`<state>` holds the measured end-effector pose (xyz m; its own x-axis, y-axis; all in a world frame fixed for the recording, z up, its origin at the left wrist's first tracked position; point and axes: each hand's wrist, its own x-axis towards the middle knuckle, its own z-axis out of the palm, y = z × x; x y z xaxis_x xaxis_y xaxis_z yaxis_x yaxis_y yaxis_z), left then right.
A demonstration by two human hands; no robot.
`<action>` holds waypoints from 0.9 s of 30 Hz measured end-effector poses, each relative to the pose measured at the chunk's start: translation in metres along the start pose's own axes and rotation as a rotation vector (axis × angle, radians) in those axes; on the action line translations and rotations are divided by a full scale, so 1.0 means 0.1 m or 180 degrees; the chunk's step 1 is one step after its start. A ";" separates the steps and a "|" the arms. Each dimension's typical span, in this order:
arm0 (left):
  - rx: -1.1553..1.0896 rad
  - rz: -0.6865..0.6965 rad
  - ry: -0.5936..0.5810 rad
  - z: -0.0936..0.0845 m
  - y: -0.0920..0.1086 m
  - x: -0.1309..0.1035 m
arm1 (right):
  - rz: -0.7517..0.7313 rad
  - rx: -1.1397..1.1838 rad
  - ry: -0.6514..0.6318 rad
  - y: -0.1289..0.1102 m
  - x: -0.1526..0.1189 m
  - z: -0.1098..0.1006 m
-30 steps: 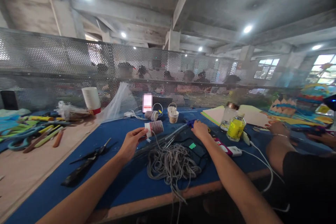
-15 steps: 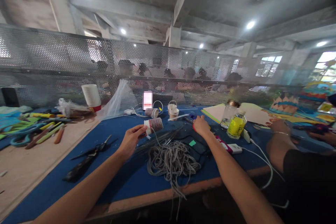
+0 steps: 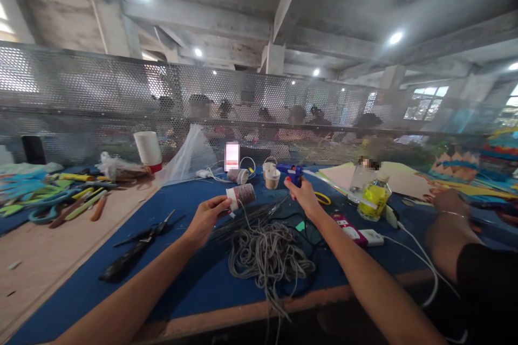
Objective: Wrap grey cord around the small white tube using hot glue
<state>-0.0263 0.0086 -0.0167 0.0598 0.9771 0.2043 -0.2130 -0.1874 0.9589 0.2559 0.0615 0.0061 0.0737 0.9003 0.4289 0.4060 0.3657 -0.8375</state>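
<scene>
My left hand point(image 3: 210, 216) grips the rim end of a paper cup point(image 3: 244, 195) wrapped in grey cord, tilted on its side. My right hand point(image 3: 301, 194) is closed round the handle of a blue glue gun point(image 3: 292, 170), whose nozzle points left beside small cups point(image 3: 272, 177). A loose pile of grey cord point(image 3: 269, 256) lies on the blue table between my forearms, with a strand running up to the held cup. Another cord-wrapped cup point(image 3: 237, 176) lies behind the held one.
Black-handled scissors point(image 3: 140, 245) lie at left. Stacked paper cups point(image 3: 148, 150), a phone point(image 3: 232, 156) and mesh partition stand behind. At right are a yellow liquid bottle point(image 3: 374, 199), a power strip point(image 3: 352, 230), white cables and another person's arm point(image 3: 449, 226).
My right hand has lifted the blue glue gun, which now shows clearly above the table, and moved slightly left. The view has shifted a little; my left hand still holds the wrapped cup.
</scene>
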 end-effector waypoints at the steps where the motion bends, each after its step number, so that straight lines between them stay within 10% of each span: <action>1: 0.0013 -0.0012 0.0006 0.00 -0.01 0.01 | 0.0004 0.0155 -0.0106 -0.04 -0.04 0.04; 16: 0.0239 0.0019 0.0102 0.00 -0.02 0.03 | -0.1203 -0.0253 -0.1026 -0.29 -0.53 0.29; 27: 0.0320 0.0105 0.0035 0.00 0.00 -0.01 | -0.1582 -0.0620 -0.0921 -0.30 -0.52 0.27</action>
<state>-0.0259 0.0077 -0.0168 0.0437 0.9711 0.2345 -0.1158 -0.2282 0.9667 0.2150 0.0104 -0.0001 -0.4071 0.6704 0.6204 0.4895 0.7336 -0.4714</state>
